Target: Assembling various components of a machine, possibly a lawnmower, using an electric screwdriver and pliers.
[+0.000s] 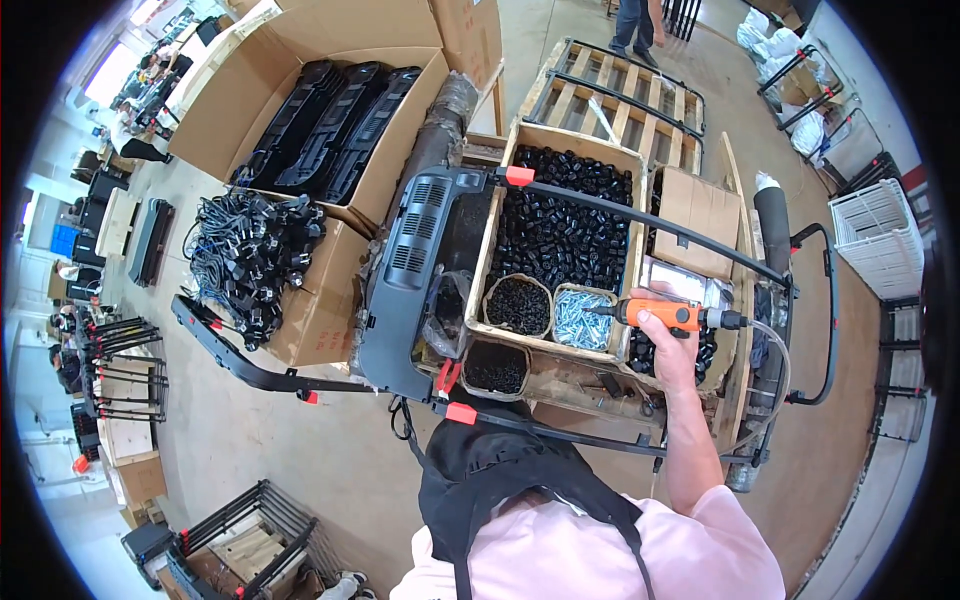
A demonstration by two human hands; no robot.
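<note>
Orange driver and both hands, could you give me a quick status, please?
Right hand gripping orange driver, tip over tub of silver screws. Left hand out of view. Black frame bar crosses above the crate.

this is a factory assembly floor or workshop. open cardboard boxes [300, 90] stand on a bare concrete floor [290, 440], one filled with long black plastic panels [335, 125], another heaped with black cables [245, 265]. a wooden crate [560, 250] holds masses of small black parts, with small tubs of black screws [518, 305] and silvery screws [583, 320] at its near edge. wooden pallets [615, 95] lie behind it, and white wire baskets [880, 235] stand at the right. an orange air-powered screwdriver [665, 316] with a hose sits in the right hand [672, 350]. other people work at benches far left [150, 80], beside stacks of black metal frames [125, 365].
</note>
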